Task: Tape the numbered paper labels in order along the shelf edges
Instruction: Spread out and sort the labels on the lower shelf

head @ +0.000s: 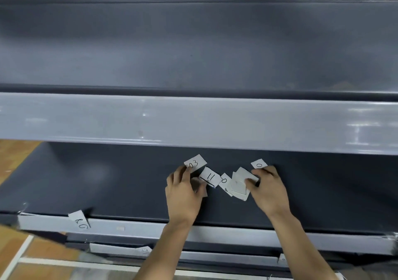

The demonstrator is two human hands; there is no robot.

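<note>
Dark shelf, label "11" tilted diagonally.

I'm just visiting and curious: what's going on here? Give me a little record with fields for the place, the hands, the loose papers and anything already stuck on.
place: dark grey shelf under a pale shelf edge
left hand: on the shelf, fingers touching the slip marked 03
right hand: on a stack of blank-side slips, touching a slip showing 0
other loose slips: one marked 11
already attached: label on the lower shelf edge, number unclear
</note>
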